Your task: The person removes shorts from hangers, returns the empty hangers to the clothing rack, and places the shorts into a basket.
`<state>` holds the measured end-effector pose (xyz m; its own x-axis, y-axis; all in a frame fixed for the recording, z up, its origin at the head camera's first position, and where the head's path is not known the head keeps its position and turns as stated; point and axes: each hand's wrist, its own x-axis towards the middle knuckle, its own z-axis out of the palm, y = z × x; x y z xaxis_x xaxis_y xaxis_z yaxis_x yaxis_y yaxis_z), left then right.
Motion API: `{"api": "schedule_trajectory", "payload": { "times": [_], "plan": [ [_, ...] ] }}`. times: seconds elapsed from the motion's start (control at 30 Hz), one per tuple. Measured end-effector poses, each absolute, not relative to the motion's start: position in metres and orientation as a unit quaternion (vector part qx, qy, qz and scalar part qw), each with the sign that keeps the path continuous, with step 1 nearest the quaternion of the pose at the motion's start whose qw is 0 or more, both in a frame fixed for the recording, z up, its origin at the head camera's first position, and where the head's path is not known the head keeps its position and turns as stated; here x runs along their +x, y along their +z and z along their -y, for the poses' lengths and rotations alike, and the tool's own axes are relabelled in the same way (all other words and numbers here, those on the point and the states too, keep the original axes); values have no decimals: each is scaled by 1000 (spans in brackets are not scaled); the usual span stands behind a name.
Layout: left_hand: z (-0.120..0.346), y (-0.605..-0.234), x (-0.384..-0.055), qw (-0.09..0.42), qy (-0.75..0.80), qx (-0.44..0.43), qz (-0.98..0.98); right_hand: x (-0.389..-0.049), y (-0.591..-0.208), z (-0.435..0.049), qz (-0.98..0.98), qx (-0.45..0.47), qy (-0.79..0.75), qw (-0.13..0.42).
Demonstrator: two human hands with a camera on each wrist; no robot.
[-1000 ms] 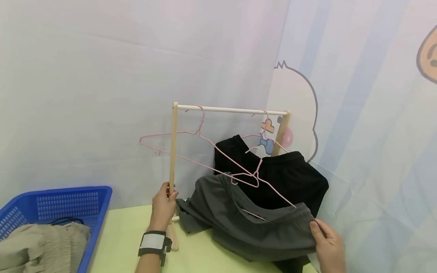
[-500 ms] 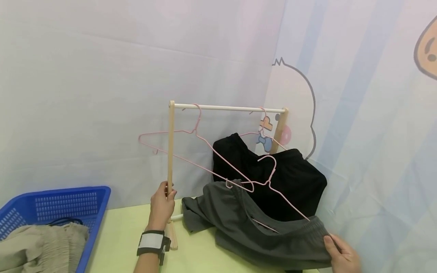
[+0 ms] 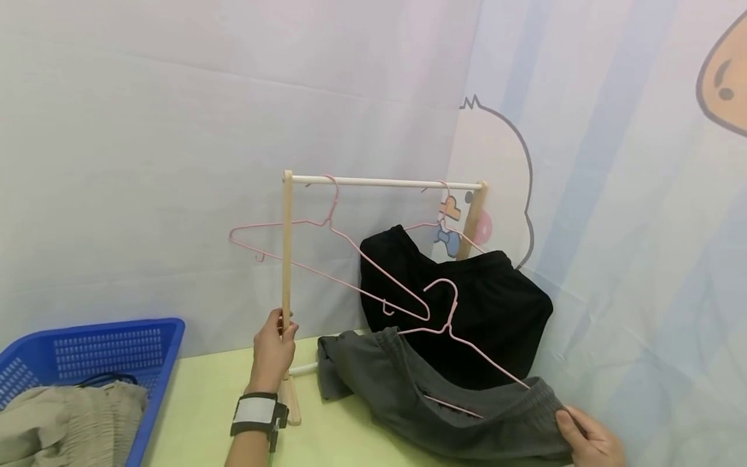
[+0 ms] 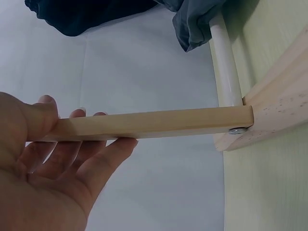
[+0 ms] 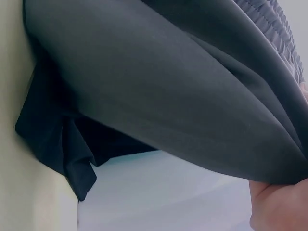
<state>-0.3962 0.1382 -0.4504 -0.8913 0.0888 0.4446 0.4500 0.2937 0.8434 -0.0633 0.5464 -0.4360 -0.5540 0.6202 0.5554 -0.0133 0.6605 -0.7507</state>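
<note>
My left hand grips the near wooden post of a small clothes rack, thumb on one side and fingers on the other. At the lower right, my right hand pinches the waistband end of dark grey elastic-waist shorts. A pink wire hanger sits inside that waistband, its hook standing free below the rack's white rail. The grey fabric fills most of the right wrist view, with only part of the right hand showing there.
Black shorts hang from the rail on another pink hanger, behind the grey ones. A bare pink hanger hangs near the left post. On the left stands a blue basket holding beige clothing. Printed curtains back the table.
My right hand has moved right and down with the grey shorts, and the hanger in them has dropped lower. The left hand keeps its grip on the post.
</note>
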Motion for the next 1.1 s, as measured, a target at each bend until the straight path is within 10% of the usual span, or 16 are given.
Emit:
{"api": "schedule_trajectory", "payload": {
  "times": [0.7, 1.1],
  "plan": [
    [-126, -436, -389, 151, -558, -162, 799, -95, -410, -508, 686, -16, 585, 432],
    [-92, -370, -340, 293, -551, -212, 752, -137, -372, -478, 737, 7, 551, 391]
  ]
}}
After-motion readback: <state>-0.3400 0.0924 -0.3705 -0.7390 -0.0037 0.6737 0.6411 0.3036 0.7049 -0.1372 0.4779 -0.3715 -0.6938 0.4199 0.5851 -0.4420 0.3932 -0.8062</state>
